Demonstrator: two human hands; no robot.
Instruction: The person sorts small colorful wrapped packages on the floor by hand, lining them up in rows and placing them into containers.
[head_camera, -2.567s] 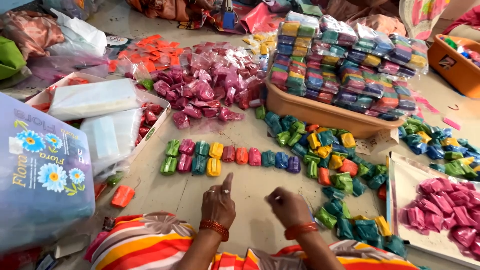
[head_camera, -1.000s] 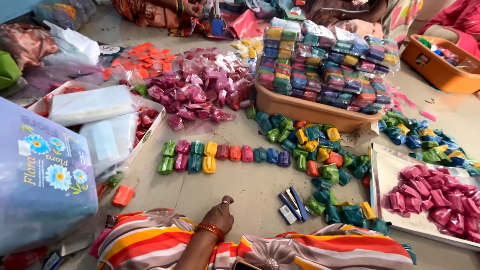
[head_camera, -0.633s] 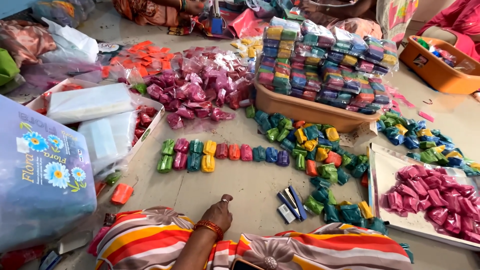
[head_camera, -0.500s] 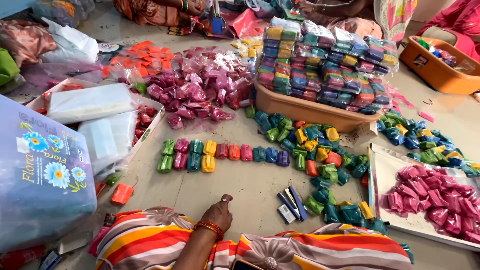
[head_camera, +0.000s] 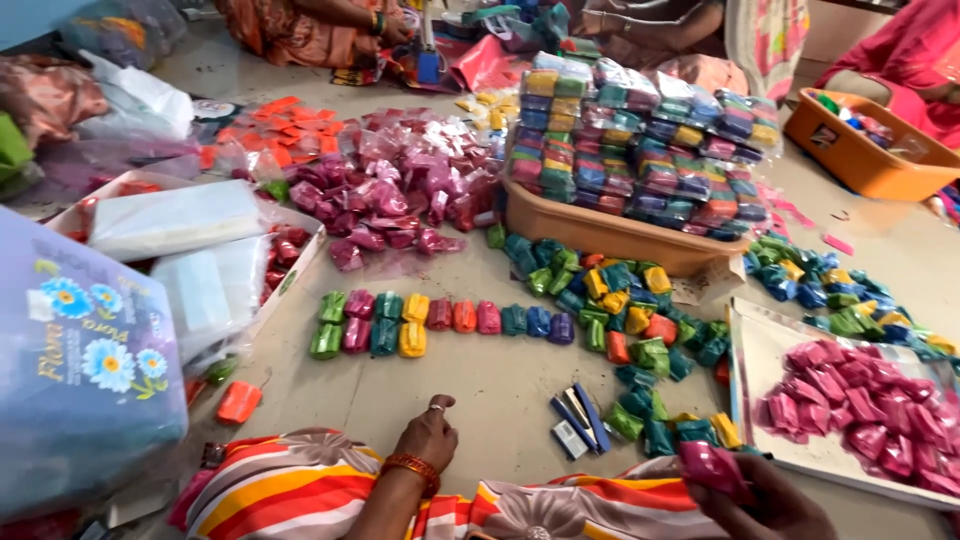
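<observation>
Striped orange, red, white and yellow garment, red-gold bangle (head_camera: 410, 468), finger ring (head_camera: 436, 407)

A magenta packet (head_camera: 712, 466) sits in the right hand (head_camera: 775, 505); the left hand (head_camera: 428, 436) wears a red-orange bangle (head_camera: 410, 467) over cloth striped orange, yellow, red and white (head_camera: 300, 495). At twelve o'clock from the left hand runs a row of packets (head_camera: 440, 320) in green, magenta, yellow, red, teal and blue. At nine o'clock, a lilac bag (head_camera: 70, 380) bears blue daisies.
</observation>
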